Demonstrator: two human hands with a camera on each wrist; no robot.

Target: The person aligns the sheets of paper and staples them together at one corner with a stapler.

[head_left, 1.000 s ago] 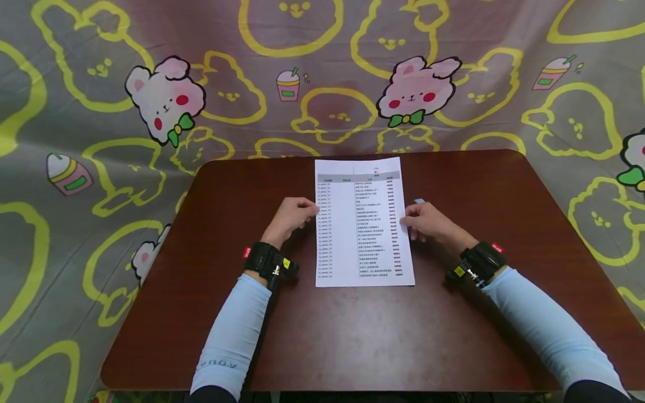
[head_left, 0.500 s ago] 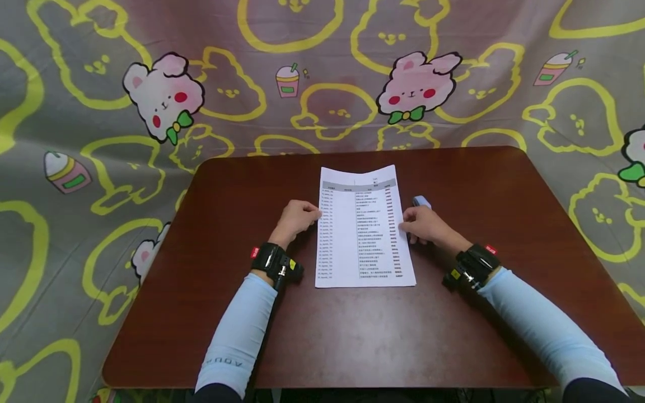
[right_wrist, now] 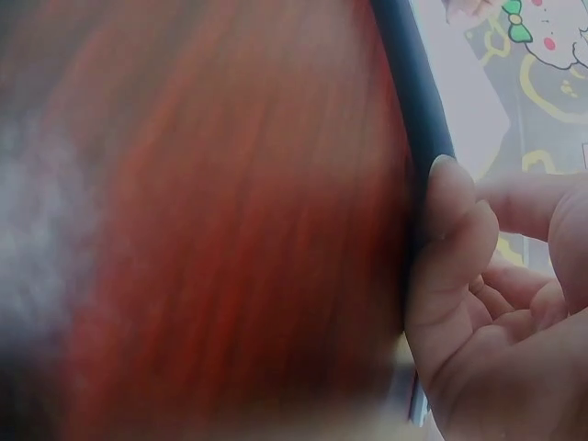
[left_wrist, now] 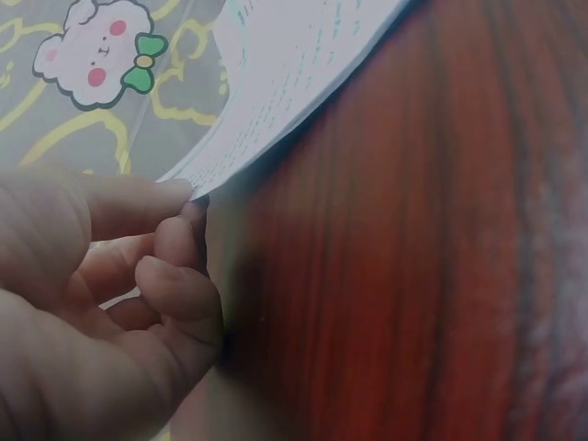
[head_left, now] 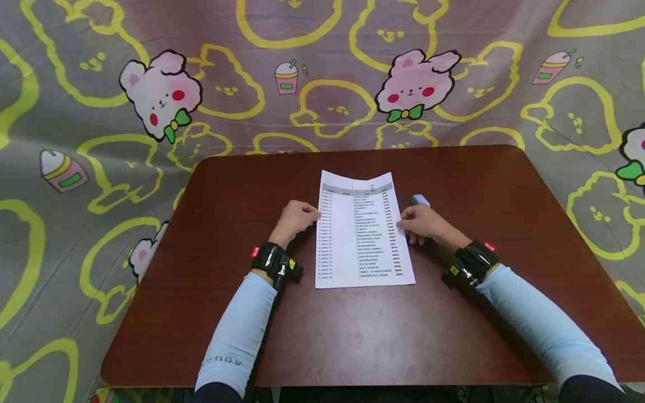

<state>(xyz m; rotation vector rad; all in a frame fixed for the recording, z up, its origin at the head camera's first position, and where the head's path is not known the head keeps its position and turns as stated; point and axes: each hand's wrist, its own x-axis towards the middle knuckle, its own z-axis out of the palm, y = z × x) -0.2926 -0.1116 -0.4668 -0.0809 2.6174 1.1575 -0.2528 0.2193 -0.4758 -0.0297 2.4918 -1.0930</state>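
Observation:
A white sheet of paper [head_left: 347,240], printed with a table of text, is held up between the two hands in the head view. It may be more than one sheet; I cannot tell. Its far edge dips in the middle. My left hand [head_left: 294,217] pinches the left edge between thumb and fingers, and the paper [left_wrist: 294,83] curves up from that grip in the left wrist view. On the opposite edge, my right hand [head_left: 427,223] pinches too, its other fingers curled below. Just beyond the right hand lies a small blue-grey object [head_left: 420,200], partly hidden by it.
The brown wooden table [head_left: 242,336] has rounded far corners. A patterned cloth [head_left: 337,67] hangs right behind its far edge. Black wrist cameras are strapped on both wrists, over light blue sleeves [head_left: 237,330].
The paper's far edge has come down and nearer, and now sags in the middle. Both hands keep their hold almost in place. More of the blue-grey object shows behind the right hand.

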